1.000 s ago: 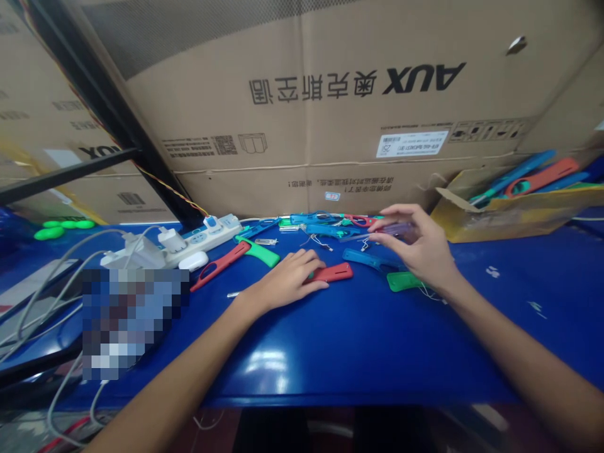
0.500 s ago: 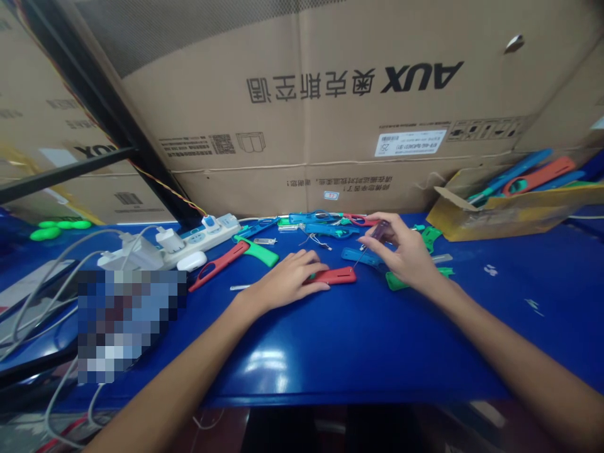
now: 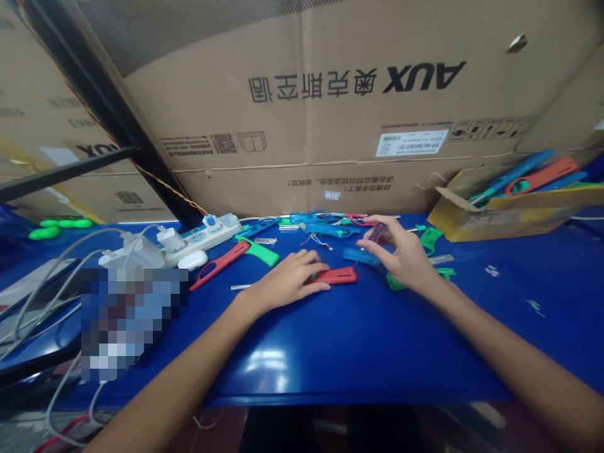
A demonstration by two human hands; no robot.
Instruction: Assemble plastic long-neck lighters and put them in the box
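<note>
The left hand (image 3: 296,277), fingers curled, grips a red plastic casing (image 3: 340,275) against the blue tabletop (image 3: 330,346); the right hand (image 3: 401,255) pinches a purple-handled screwdriver (image 3: 377,233), slanted, tip at the casing's right end. Both forearms angle inward.

Deep blue tabletop (image 3: 302,340), red casing (image 3: 338,275), purple tool handle (image 3: 377,233), bright green piece (image 3: 262,252), white power strip (image 3: 213,235), brown cardboard (image 3: 226,113) with black lettering (image 3: 362,84) and dark mesh pattern (image 3: 189,31)

The left hand (image 3: 297,277) hid the left part of the red casing (image 3: 340,275); the tip of the screwdriver (image 3: 377,233) was too small to make out. At left, a pixelated patch (image 3: 134,321) masked something.
</note>
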